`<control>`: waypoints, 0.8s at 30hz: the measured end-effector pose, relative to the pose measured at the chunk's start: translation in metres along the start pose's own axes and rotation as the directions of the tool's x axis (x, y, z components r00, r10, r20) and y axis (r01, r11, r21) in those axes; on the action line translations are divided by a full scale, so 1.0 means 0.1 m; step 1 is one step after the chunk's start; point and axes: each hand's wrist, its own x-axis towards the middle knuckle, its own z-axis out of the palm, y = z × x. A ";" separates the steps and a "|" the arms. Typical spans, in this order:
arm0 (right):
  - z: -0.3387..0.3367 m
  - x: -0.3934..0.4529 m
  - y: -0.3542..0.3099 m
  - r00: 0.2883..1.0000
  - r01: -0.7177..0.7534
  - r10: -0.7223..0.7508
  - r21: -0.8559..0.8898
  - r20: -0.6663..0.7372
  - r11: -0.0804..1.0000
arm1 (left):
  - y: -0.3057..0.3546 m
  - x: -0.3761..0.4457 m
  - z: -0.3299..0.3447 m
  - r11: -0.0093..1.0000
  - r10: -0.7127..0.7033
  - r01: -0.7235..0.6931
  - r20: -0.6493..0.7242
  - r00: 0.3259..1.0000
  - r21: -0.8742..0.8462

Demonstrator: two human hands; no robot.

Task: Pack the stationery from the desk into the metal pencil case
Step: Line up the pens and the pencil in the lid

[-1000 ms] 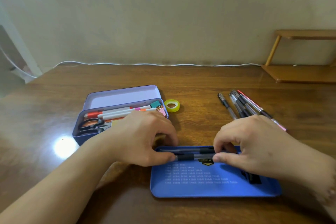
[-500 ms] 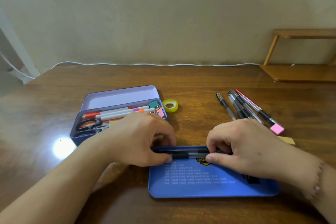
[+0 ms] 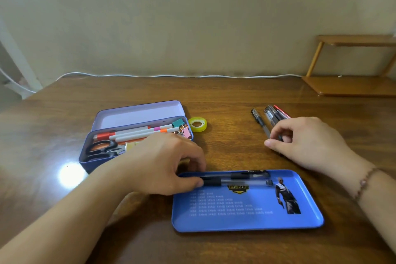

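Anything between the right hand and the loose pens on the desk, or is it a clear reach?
Nothing visible blocks it. The right hand is already at the near ends of the loose pens, fingers curled at them. The tape roll sits well off to the left.

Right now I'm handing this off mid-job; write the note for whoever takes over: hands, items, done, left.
Left hand: resting on the pens laid along the far edge of the blue tray, fingertips on their left ends.
Right hand: at the loose pens on the desk, fingers closing on one; grip not confirmed.
Done: two pens in the blue tray; the purple case is open and holds markers, scissors and clips.
Left: the loose pens, the tape roll beside the purple case, then assembling and closing the case.
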 end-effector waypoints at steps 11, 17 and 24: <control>0.08 0.12 -0.10 0.993 -0.118 0.112 -0.159 -0.045 0.980 | 0.05 0.01 0.05 0.998 0.062 -0.062 -0.063 0.996 0.001; -0.05 0.04 -0.01 0.972 -0.113 0.170 0.310 -0.163 0.944 | 0.08 0.02 0.06 0.996 0.077 -0.074 -0.067 0.995 0.047; -0.28 -0.14 -0.14 0.981 -0.195 0.030 0.961 0.193 0.198 | 0.08 0.02 0.07 0.995 0.053 -0.045 -0.080 0.995 0.092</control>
